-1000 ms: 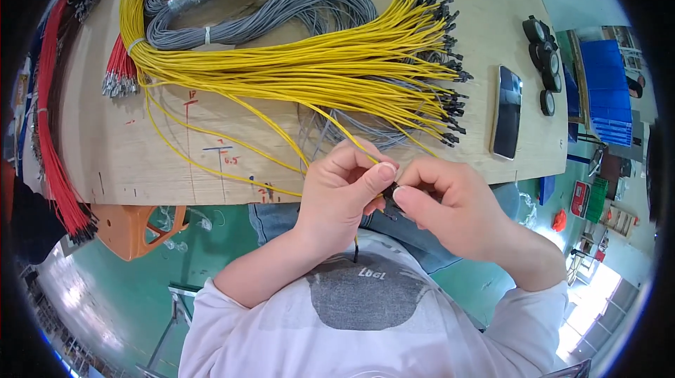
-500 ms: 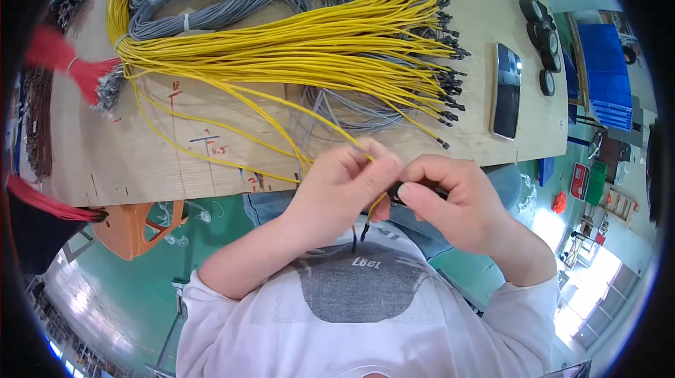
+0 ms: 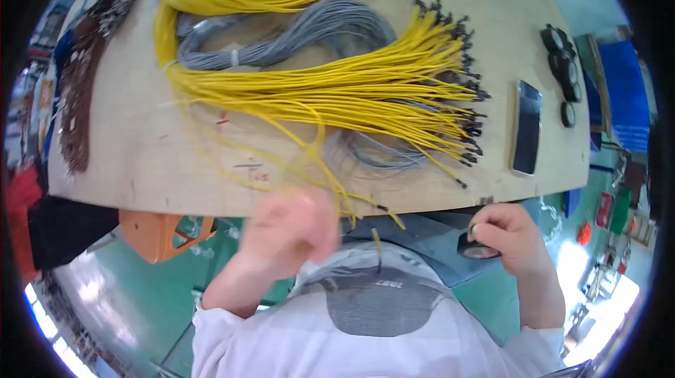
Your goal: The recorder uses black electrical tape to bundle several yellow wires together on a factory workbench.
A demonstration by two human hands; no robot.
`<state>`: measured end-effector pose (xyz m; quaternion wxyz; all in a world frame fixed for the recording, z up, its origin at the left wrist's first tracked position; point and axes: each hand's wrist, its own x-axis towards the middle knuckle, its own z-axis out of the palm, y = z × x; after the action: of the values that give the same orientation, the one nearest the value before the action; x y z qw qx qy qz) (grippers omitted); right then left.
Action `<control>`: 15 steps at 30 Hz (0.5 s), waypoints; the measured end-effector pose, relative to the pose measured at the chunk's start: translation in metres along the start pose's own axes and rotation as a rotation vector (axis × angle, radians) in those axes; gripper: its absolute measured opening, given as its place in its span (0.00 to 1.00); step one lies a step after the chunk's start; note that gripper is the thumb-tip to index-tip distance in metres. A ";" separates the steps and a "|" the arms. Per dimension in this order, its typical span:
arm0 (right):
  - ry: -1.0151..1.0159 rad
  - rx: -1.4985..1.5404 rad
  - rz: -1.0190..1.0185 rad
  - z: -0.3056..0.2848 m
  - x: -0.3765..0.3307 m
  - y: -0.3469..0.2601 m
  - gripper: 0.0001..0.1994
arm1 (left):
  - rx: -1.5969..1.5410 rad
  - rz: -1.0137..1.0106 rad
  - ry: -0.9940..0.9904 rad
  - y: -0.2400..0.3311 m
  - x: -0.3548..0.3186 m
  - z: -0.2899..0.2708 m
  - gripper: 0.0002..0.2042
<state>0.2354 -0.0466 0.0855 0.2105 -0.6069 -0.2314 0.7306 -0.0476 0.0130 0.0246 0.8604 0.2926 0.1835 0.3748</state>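
Hands apart between wires: left hand [image 3: 292,230], blurred, grip unreadable beside yellow wire [image 3: 365,227]; right hand [image 3: 510,237] clamped a black roll [image 3: 477,246]; regrasp probably due.

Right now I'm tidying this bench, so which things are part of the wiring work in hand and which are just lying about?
In the work:
- left hand, blurred, at loose yellow wires
- right hand holding a small dark roll
- yellow wire bundle with black ends

Lying about:
- grey wire bundle
- dark flat phone-like slab
- black round parts
- brown wire bundle
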 end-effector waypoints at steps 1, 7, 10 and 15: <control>0.112 -0.182 -0.111 0.008 0.002 -0.004 0.03 | 0.000 -0.091 0.028 -0.005 -0.016 0.007 0.15; -0.258 -0.935 -1.404 0.095 0.084 -0.051 0.11 | -0.073 -0.509 0.258 0.025 -0.043 0.020 0.16; -0.497 -1.101 -1.354 0.120 0.106 -0.038 0.09 | 0.020 -0.614 0.354 0.035 -0.052 0.013 0.14; -0.589 -0.985 -1.256 0.130 0.129 -0.048 0.10 | 0.275 -0.632 0.472 0.048 -0.062 -0.009 0.15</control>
<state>0.0863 0.0567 0.0323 0.2199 -0.1732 -0.8622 0.4222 -0.1189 -0.0042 0.0541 0.8202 0.2402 0.5048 0.1213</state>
